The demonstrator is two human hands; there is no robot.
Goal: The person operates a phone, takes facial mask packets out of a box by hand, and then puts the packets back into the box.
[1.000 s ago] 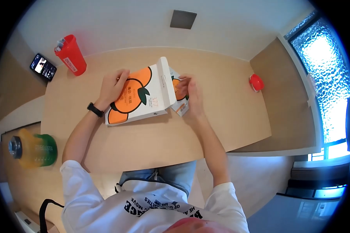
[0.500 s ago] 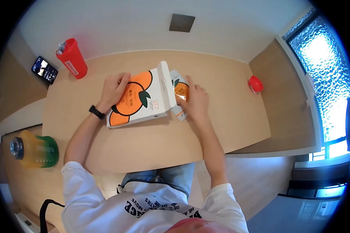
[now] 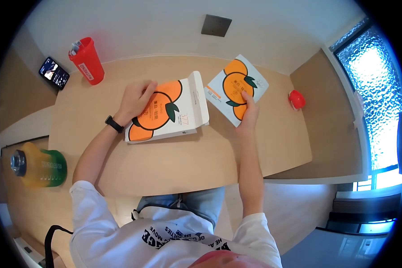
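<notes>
A white cardboard box (image 3: 183,107) printed with oranges lies on the table, its end flap standing open on the right. My left hand (image 3: 137,100), with a black band on the wrist, is closed on the box's left side. To the right of the box, my right hand (image 3: 250,114) grips a flat sheet mask packet (image 3: 236,85) by its lower right edge. The packet carries the same orange print and is lifted fully clear of the box, its printed face turned up. My right thumb lies across its front; the other fingers are hidden behind it.
A red cup (image 3: 88,62) holding small packets stands at the back left, beside a phone (image 3: 54,73) leaning at the table's edge. A small red object (image 3: 296,100) sits on the right. A yellow-green jug (image 3: 42,165) stands lower left. A wall (image 3: 156,31) bounds the back.
My right hand has drawn the packet out of the box's open end and moved it to the right, turning its printed face into view. The left hand stays on the box.
</notes>
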